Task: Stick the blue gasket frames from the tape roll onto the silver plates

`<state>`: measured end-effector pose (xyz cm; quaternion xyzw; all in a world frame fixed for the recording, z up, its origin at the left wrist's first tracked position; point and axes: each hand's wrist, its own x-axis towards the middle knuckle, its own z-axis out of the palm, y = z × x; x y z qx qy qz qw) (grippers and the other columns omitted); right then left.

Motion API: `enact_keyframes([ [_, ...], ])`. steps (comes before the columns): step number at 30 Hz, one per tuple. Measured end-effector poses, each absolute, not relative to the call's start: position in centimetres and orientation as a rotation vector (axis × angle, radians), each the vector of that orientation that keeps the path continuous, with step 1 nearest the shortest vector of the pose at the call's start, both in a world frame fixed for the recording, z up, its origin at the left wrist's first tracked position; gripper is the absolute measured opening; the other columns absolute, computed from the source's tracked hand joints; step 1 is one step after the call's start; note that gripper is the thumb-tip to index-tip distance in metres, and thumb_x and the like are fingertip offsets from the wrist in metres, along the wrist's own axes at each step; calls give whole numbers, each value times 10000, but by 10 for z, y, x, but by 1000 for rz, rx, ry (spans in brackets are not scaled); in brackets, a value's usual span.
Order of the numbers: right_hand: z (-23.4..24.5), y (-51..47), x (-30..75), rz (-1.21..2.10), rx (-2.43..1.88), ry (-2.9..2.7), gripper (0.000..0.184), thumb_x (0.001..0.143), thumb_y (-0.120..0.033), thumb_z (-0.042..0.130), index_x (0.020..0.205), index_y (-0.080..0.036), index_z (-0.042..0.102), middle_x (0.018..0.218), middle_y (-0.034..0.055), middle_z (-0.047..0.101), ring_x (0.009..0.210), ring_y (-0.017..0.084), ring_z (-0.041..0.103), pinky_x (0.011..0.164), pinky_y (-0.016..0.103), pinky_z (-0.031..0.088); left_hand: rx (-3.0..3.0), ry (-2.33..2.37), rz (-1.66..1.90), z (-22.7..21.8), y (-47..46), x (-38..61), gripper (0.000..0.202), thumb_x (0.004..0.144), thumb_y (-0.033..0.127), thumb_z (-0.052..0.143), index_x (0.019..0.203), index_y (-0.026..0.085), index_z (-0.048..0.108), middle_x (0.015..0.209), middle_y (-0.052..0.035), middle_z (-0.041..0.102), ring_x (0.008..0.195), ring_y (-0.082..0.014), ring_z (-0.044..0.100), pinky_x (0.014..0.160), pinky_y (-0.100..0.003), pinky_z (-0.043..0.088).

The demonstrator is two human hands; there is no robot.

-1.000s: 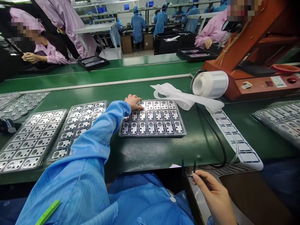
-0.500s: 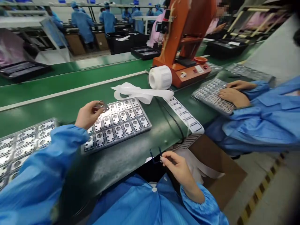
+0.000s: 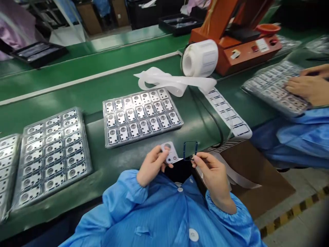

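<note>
Silver part (image 3: pixel 169 152), dark-blue frame (image 3: pixel 190 151), green bench (image 3: pixel 77 85) (white stripe), orange machine (image 3: pixel 239 44).

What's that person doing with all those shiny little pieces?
A person in a blue coat holds a small metal plate in the left hand and a thin dark frame in the right hand, close together over the near edge of the green table. In front lies a tray full of the same plates, with more trays to the left. At the right, another person's hands rest on a further tray.
</note>
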<state>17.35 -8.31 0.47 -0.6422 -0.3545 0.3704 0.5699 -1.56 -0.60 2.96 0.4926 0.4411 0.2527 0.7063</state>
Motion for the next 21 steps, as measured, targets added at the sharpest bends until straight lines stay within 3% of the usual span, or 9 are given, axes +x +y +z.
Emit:
enact_keyframes([
  [10, 12, -89, 153, 765, -1660, -1110, 201, 864, -392, 673, 852, -199, 727, 714, 19, 697, 615, 143, 639, 631, 277, 567, 1104, 889, 548, 13, -8, -4, 547, 886, 618, 520, 1108, 121, 580, 717, -21, 646, 565, -91, 562, 504, -199, 434],
  [21, 6, -90, 152, 673, -1677, -1198, 141, 869, -346, 691, 881, -213, 734, 745, 9, 710, 638, 145, 652, 646, 283, 563, 1115, 850, 544, 10, -8, -5, 591, 912, 617, 483, 1184, 109, 615, 727, -35, 661, 568, -92, 559, 533, -206, 463],
])
